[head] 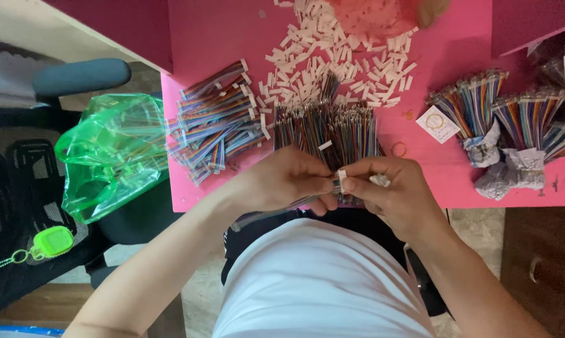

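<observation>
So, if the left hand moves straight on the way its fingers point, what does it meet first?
Probably the right hand: the left hand points toward it, fingertips almost meeting at the small white connector.

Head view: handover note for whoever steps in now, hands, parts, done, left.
Left hand: pinches a multicolour ribbon cable that trails down-left off the table edge.
Right hand: fingertips on a small white connector at that cable's end; whether it is seated cannot be told.
Pink table: loose cable stack just beyond the hands, white connector pile behind it.
Done, apparently: cables with white ends piled at left.
Left: the loose stack; two wrapped bundles at right.
</observation>
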